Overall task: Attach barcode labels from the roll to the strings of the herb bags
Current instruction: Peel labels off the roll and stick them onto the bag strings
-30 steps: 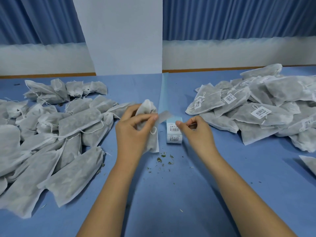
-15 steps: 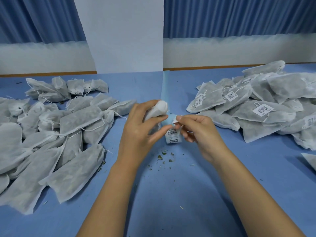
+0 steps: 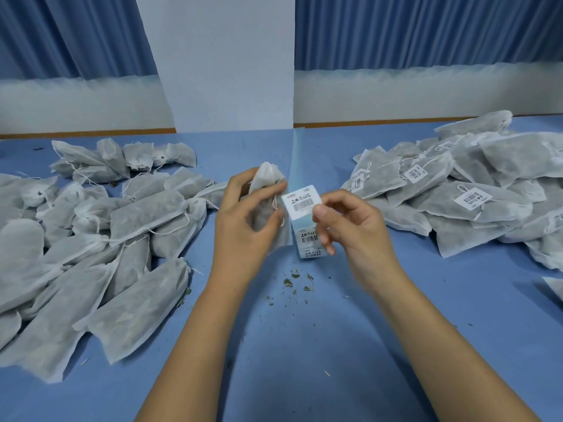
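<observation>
My left hand (image 3: 243, 220) grips a white herb bag (image 3: 266, 181) upright above the table, its string (image 3: 275, 204) hanging by my fingers. My right hand (image 3: 350, 226) pinches a barcode label (image 3: 300, 202) by its right edge, held face up just right of the bag's string. Below it the label strip (image 3: 309, 242) lies on the blue table (image 3: 304, 345), its pale backing running away toward the wall.
A heap of unlabelled herb bags (image 3: 91, 239) fills the left side. A heap of labelled bags (image 3: 472, 193) fills the right. Herb crumbs (image 3: 294, 280) lie near the strip. A white pillar (image 3: 225, 62) and blue curtains stand behind.
My right hand has lifted the peeled label clear and turned it face up beside the bag. My left hand shifted its hold on the bag, which now stands more upright.
</observation>
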Motion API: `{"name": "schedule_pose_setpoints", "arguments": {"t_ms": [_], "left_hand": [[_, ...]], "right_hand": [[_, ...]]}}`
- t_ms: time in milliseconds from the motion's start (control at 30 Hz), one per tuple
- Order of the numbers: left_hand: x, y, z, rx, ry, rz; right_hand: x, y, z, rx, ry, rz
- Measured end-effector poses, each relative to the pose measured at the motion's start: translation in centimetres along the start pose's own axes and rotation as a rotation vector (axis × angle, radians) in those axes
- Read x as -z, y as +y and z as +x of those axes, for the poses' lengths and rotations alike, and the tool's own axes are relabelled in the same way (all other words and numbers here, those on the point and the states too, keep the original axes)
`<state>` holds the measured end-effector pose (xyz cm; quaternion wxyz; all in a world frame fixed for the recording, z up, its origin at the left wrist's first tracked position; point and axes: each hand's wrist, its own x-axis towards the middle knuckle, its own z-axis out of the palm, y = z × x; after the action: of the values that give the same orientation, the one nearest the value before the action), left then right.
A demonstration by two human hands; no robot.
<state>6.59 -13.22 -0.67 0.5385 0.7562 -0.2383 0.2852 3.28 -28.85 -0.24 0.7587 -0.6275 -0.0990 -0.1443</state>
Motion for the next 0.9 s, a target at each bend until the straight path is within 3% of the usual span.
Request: {"name": "schedule_pose_setpoints", "arguments": {"t_ms": [100,500,800,900], "left_hand": [[-0.1,0.0,-0.1,-0.032,-0.038,-0.05],[-0.2,0.2,-0.4,-0.143,-0.21,-0.065],[-0.2,0.3,-0.3,-0.066,-0.072,-0.119],[-0.4,0.4,-0.3,-0.09,-0.07,-0.119]], "right_hand": [[-0.7,0.7,-0.2,-0.006,-0.03,-0.075],[-1.0,1.5,-0.1,-0.058,0.136,-0.115],[-1.0,1.2,-0.3,-0.008,0.157,-0.204],[-0.9,1.1,-0.5,0.041,0.183,-0.339]]}}
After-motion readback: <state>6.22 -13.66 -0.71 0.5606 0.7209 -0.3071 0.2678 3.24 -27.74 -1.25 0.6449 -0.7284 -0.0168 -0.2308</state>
